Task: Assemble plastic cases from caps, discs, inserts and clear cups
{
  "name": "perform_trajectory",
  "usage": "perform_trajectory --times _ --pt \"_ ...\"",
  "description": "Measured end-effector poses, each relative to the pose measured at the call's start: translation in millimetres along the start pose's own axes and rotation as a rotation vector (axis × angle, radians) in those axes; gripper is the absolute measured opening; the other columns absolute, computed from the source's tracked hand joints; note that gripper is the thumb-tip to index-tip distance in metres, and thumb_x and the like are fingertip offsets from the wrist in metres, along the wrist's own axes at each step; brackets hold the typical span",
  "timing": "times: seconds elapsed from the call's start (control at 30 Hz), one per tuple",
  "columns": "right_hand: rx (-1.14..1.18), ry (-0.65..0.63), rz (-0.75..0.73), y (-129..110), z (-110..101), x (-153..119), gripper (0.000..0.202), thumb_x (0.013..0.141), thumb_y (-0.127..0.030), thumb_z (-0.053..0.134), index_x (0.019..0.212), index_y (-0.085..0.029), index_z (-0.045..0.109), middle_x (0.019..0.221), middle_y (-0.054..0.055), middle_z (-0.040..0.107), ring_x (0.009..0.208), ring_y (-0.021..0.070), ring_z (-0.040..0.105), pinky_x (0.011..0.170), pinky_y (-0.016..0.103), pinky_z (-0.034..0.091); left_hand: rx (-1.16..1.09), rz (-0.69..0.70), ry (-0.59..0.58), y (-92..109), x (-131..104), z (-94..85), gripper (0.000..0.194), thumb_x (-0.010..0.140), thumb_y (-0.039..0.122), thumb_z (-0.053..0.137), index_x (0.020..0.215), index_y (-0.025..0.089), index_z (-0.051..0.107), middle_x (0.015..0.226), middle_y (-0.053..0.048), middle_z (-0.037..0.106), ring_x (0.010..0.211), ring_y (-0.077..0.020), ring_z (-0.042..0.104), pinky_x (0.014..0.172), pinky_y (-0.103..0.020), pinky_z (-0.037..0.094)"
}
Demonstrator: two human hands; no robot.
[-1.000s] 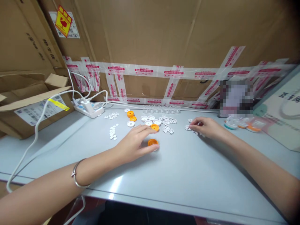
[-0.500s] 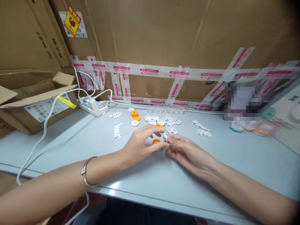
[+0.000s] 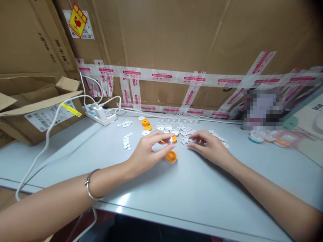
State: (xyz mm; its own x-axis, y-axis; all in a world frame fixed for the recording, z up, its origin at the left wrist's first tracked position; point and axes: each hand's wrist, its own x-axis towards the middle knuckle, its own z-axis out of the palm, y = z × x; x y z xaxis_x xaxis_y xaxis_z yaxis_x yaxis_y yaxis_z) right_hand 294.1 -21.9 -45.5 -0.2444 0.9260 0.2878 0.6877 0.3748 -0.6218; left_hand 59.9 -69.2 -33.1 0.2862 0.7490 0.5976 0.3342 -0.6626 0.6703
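My left hand (image 3: 148, 149) is closed in a pinch on a small white plastic piece (image 3: 171, 141), held upright between thumb and fingertips. Just below it on the table sits an orange ring-shaped cap (image 3: 171, 156) with a white rim beneath. Another orange part (image 3: 174, 138) lies behind the fingertips, partly covered. To the right, my right hand (image 3: 208, 146) is open, thumb and fingers apart, its fingertips beside a pile of white openwork pieces (image 3: 186, 129). Round white caps (image 3: 167, 127) lie behind my left fingertips.
Small white discs (image 3: 127, 143) and white stemmed pieces (image 3: 125, 123) lie at the left. Clear cups (image 3: 179, 117) line the back. A power strip (image 3: 102, 116) with cables, an open carton (image 3: 42, 107) and a large cardboard box (image 3: 161, 40) border the table. Finished-looking round containers (image 3: 256, 137) stand right.
My right hand has let go of the white piece and moved right to the openwork pieces. My left hand keeps the white piece, slightly further left, uncovering the orange cap.
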Motion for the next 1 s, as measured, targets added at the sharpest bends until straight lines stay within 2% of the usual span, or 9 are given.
perform_trajectory --times 0.1,0.2,0.37,0.47,0.57,0.77,1.0 --pt "-0.077 -0.054 -0.048 8 4 2 0.019 0.073 -0.038 0.062 0.079 -0.02 0.066 0.076 0.004 0.061 0.065 0.017 0.053 0.062 0.031 0.042 0.01 0.023 -0.022 -1 1 0.2 0.026 0.082 0.019 0.06 0.107 0.018 0.063 0.092 -0.004 0.065 0.083 -0.0129 0.059 0.08 -0.027 0.049" --pt "-0.03 -0.059 0.024 6 3 2 0.02 0.075 -0.038 0.06 0.074 -0.02 0.066 0.076 0.004 0.064 0.069 0.0184 0.056 0.067 0.032 0.043 0.024 0.022 -0.03 -2 1 0.5 0.027 0.082 0.018 0.058 0.109 0.018 0.062 0.092 -0.004 0.064 0.083 -0.0135 0.059 0.081 -0.028 0.049" --pt "0.484 -0.142 0.34 -9 0 -5 0.029 0.068 -0.043 0.07 0.084 -0.018 0.066 0.078 0.003 0.066 0.07 0.0152 0.061 0.07 0.029 0.046 -0.047 -0.068 -0.049 -5 0 2.0 0.033 0.082 0.02 0.059 0.115 0.018 0.057 0.09 -0.004 0.066 0.08 -0.0127 0.062 0.075 -0.026 0.052" --pt "0.737 -0.193 0.331 -22 4 -12 0.034 0.066 -0.04 0.073 0.093 -0.021 0.065 0.078 0.001 0.066 0.068 0.0119 0.061 0.067 0.025 0.047 -0.1 -0.13 -0.091 -6 -1 4.1 0.03 0.081 0.022 0.06 0.11 0.016 0.058 0.09 -0.004 0.067 0.08 -0.0126 0.063 0.074 -0.025 0.052" --pt "0.854 -0.238 0.265 -34 9 -19 0.031 0.067 -0.036 0.074 0.093 -0.022 0.065 0.075 -0.001 0.065 0.067 0.0113 0.061 0.066 0.025 0.048 -0.103 -0.136 -0.143 -5 -1 6.3 0.021 0.081 0.023 0.06 0.1 0.015 0.061 0.092 -0.004 0.067 0.079 -0.0118 0.062 0.073 -0.024 0.051" --pt "0.902 -0.166 0.204 -47 15 -28 0.017 0.066 -0.031 0.075 0.08 -0.022 0.07 0.087 0.001 0.069 0.08 0.0153 0.063 0.08 0.03 0.048 -0.086 0.021 -0.194 0 -2 8.2 0.019 0.082 0.02 0.059 0.099 0.014 0.061 0.094 -0.006 0.066 0.08 -0.0122 0.06 0.074 -0.025 0.05" --pt "1.157 -0.172 0.356 -51 17 -33 0.015 0.069 -0.03 0.073 0.082 -0.023 0.074 0.087 0.002 0.071 0.091 0.0149 0.063 0.091 0.028 0.046 0.131 0.323 -0.141 -4 -2 7.3 0.02 0.085 0.015 0.053 0.104 0.015 0.057 0.097 -0.009 0.063 0.092 -0.0161 0.058 0.083 -0.031 0.05"
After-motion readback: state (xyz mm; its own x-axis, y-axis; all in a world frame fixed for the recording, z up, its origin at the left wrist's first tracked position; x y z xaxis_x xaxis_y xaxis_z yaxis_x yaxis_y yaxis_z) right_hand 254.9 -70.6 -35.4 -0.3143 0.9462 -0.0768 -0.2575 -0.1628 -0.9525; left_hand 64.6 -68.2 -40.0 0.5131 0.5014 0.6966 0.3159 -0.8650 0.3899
